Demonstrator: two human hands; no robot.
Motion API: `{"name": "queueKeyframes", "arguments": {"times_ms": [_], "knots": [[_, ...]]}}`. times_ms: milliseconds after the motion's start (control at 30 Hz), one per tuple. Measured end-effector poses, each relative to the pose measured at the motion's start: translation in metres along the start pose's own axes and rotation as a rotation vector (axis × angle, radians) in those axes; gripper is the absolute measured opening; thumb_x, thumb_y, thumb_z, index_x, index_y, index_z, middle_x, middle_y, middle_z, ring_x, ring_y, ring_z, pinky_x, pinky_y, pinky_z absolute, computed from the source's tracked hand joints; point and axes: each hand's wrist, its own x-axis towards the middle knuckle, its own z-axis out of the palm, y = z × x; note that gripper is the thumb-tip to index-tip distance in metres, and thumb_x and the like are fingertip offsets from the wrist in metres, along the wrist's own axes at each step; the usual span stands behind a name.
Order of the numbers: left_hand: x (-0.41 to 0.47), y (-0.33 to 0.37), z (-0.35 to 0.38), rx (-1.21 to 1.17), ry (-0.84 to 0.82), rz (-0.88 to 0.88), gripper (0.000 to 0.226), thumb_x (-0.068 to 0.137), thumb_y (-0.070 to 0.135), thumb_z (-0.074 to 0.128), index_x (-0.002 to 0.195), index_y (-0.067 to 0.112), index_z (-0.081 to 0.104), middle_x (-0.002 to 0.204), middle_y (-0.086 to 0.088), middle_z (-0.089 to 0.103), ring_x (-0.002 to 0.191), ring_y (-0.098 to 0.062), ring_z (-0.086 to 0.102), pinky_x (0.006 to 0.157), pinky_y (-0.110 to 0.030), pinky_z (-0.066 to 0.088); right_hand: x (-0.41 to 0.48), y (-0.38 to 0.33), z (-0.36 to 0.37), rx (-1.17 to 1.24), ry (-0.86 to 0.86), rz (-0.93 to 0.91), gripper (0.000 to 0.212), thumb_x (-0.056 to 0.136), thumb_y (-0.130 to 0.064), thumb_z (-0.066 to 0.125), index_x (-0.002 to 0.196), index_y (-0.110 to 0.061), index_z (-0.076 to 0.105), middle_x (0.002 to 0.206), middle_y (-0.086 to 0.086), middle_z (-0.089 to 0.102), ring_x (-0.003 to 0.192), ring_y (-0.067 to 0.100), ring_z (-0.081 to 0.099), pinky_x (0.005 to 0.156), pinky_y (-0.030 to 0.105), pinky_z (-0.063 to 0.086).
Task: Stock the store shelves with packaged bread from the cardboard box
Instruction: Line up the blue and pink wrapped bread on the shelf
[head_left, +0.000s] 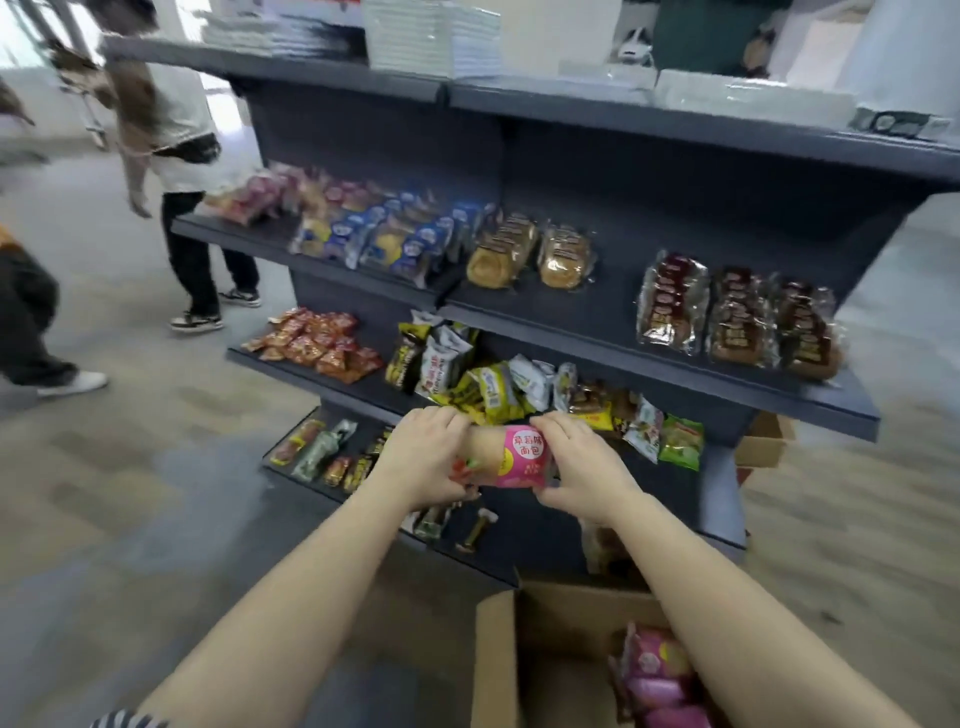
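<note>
A pink packaged bread (519, 457) is held in the air in front of the lower shelves. My left hand (428, 457) grips its left end and my right hand (582, 467) grips its right end. The cardboard box (524, 654) stands open at the bottom right, with more pink bread packs (657, 675) inside, partly hidden by my right forearm. The dark grey shelf unit (649, 358) holds rows of packaged bread: blue packs (395, 239), golden loaves (524, 252) and dark brown packs (737, 317).
Snack bags (317, 343) and mixed packets (519, 389) fill the lower shelves. White stacks (431, 36) sit on the top shelf. One person (176, 156) stands at the shelf's left end; another person's legs (31, 322) are at far left. A second carton (763, 441) lies behind the unit.
</note>
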Motion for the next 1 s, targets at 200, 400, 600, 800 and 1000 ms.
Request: {"name": "queueKeyframes", "arguments": {"times_ms": [200, 400, 600, 800, 1000], "knots": [[-0.053, -0.062, -0.014, -0.005, 0.048, -0.175, 0.078, 0.067, 0.045, 0.069, 0.137, 0.016, 0.048, 0.124, -0.002, 0.055, 0.116, -0.023, 0.052, 0.099, -0.032, 0.037, 0.057, -0.064, 0.011, 0.03, -0.02, -0.174, 0.088, 0.075, -0.042, 0.073, 0.147, -0.017, 0.031, 0.148, 0.001, 0.036, 0.138, 0.019, 0.032, 0.111, 0.029, 0.032], [-0.092, -0.115, -0.02, 0.0, 0.057, -0.306, 0.078, 0.066, 0.043, 0.07, 0.135, 0.016, 0.048, 0.126, -0.004, 0.056, 0.118, -0.024, 0.053, 0.101, -0.033, 0.039, 0.102, -0.118, 0.026, 0.048, -0.031, -0.292, 0.088, 0.077, -0.043, 0.073, 0.148, -0.016, 0.03, 0.15, 0.003, 0.032, 0.14, 0.019, 0.029, 0.11, 0.028, 0.032], [-0.115, -0.174, -0.025, 0.011, 0.064, -0.389, 0.08, 0.063, 0.047, 0.069, 0.135, 0.019, 0.048, 0.128, -0.002, 0.055, 0.12, -0.022, 0.052, 0.103, -0.032, 0.038, 0.149, -0.167, 0.04, 0.037, -0.022, -0.375, 0.089, 0.074, -0.046, 0.074, 0.146, -0.015, 0.03, 0.145, 0.002, 0.036, 0.136, 0.019, 0.035, 0.109, 0.031, 0.038], [-0.131, -0.232, -0.032, 0.0, 0.088, -0.432, 0.073, 0.062, 0.041, 0.072, 0.128, 0.017, 0.052, 0.123, -0.004, 0.057, 0.117, -0.025, 0.052, 0.102, -0.033, 0.038, 0.195, -0.213, 0.049, 0.058, -0.032, -0.417, 0.093, 0.075, -0.05, 0.074, 0.148, -0.014, 0.028, 0.149, 0.003, 0.033, 0.138, 0.019, 0.032, 0.11, 0.031, 0.036], [-0.139, -0.289, -0.034, 0.008, 0.087, -0.455, 0.071, 0.064, 0.043, 0.069, 0.128, 0.017, 0.052, 0.124, -0.002, 0.056, 0.117, -0.024, 0.053, 0.104, -0.034, 0.039, 0.236, -0.251, 0.059, 0.066, -0.021, -0.442, 0.092, 0.077, -0.052, 0.072, 0.148, -0.015, 0.028, 0.148, 0.001, 0.035, 0.136, 0.017, 0.034, 0.107, 0.028, 0.037]]}}
